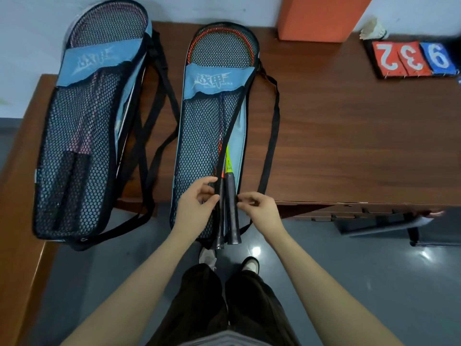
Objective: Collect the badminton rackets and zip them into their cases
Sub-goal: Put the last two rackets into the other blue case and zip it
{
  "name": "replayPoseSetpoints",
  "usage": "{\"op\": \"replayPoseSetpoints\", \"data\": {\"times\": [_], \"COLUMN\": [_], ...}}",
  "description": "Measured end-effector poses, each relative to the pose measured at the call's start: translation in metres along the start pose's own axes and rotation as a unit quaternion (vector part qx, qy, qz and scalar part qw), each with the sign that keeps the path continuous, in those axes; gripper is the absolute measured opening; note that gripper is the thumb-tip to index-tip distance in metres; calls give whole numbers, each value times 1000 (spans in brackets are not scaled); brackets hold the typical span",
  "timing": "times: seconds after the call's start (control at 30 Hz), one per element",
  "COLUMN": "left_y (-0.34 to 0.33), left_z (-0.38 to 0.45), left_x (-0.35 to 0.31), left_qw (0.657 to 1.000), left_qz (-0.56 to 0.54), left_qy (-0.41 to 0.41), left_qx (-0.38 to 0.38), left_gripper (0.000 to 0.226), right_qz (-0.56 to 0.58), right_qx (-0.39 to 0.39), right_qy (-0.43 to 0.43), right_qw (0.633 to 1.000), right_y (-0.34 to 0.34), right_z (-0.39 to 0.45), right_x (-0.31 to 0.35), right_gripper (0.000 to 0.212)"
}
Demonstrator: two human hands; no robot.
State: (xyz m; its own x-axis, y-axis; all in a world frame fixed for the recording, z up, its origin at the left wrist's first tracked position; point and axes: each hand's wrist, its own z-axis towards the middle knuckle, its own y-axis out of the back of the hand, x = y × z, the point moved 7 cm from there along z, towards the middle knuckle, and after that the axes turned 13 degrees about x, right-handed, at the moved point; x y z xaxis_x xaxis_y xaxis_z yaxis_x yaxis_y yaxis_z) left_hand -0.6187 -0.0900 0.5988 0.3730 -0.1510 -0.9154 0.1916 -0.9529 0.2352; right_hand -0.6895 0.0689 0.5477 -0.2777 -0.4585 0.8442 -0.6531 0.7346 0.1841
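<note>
Hands at the near end of the open case. The left hand [197, 206] has thumb and fingers curled against the black edge binding of the blue-and-black mesh racket case [199, 136], just beside the two black-wrapped racket handles [228, 213]; it appears to pinch the binding, though the contact is partly hidden. The right hand [260, 208] pinches something small at the case's opposite edge, fingers [243, 198] bent and tips together; what it holds is too small to tell. The handles protrude past the case's near end, over the grey floor [349, 270]. One racket shows an orange shaft cone, the other a yellow-green one. Their heads lie under the mesh at the far end, red frame visible. This case rests lengthwise on the brown wooden tabletop [349, 133], its near end overhanging the edge, with a black shoulder strap [270, 146] looped on its right. To the left, a second blue-and-black mesh case [82, 146] holds pink-shafted rackets. Far right on the tabletop: a flip scoreboard with red and blue number cards [414, 58], a white shuttlecock [374, 29] behind it, and an orange block [321, 16].
</note>
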Motion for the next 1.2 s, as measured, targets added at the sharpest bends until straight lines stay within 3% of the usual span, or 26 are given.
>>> {"op": "replayPoseSetpoints", "data": {"times": [0.07,0.17,0.3,0.5,0.67,0.83,0.9,0.97,1.13,1.2], "left_y": [0,-11,-27,-26,-31,-47,-56,-61,-69,-72], "left_z": [-1,-2,-3,-12,-15,-8,-2,3,11,15], "left_x": [1,7,19,8,-6,-27,-33,-33,-27,-30], "left_qw": [997,972,934,959,982,976,976,979,983,979], "left_qz": [76,226,347,254,156,191,187,172,156,165], "left_qy": [-27,-56,-22,-25,-29,-68,-69,-54,-17,-25], "left_qx": [2,29,78,119,98,75,83,97,99,116], "left_gripper": [34,24,62,77,80,70,69,70,65,59], "right_qz": [31,107,296,370,359,262,301,340,341,354], "right_qx": [-32,-11,80,137,115,84,88,91,104,115], "right_qy": [-44,-96,-114,-113,-109,-37,-23,-25,-33,-33], "right_qw": [998,990,945,912,920,961,949,936,934,928], "right_y": [0,-13,-35,-26,-9,13,17,21,22,20], "right_z": [-5,-12,-10,-15,-11,-15,-20,-25,-35,-41], "right_x": [-15,-32,-27,-15,-14,1,2,1,-9,-17], "right_gripper": [2,13,23,16,18,20,12,20,14,21]}}
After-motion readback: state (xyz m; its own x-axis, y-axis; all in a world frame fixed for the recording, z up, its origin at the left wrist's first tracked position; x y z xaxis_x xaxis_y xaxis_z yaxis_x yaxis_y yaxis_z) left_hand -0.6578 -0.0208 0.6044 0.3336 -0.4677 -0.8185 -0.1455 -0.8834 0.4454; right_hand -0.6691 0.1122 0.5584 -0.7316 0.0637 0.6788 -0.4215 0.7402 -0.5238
